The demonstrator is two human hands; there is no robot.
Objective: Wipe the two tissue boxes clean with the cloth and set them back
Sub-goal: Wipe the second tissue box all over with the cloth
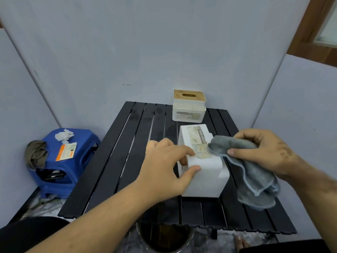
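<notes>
**Tissue box held on its side, cloth against its label**

Tissue box (204,172), white, lies tipped on its side near the middle of the black slatted table (116,161), its worn label face turned up. It sits between the two hands. The left hand (164,165) grips its near left corner: the thumb lies along the front face and the fingers curl over the top edge beside the peeling label. The right hand (264,152) comes in from the right and clutches a grey cloth (255,179), fingers and thumb pinched round a bunched fold. That fold touches the right edge of the label, while the loose part of the cloth hangs down past the box's right side toward the table.

A second tissue box (188,108), white with a wooden slotted lid, stands upright at the far edge of the table, just behind the first and apart from both hands.

To the left of the table stands a blue plastic stool (60,172). On it lie a crumpled white tissue (64,135) and an orange and white card (66,151), and an olive rag (35,154) droops over its left side. A dark round bucket (164,238) shows under the table's near edge.
</notes>
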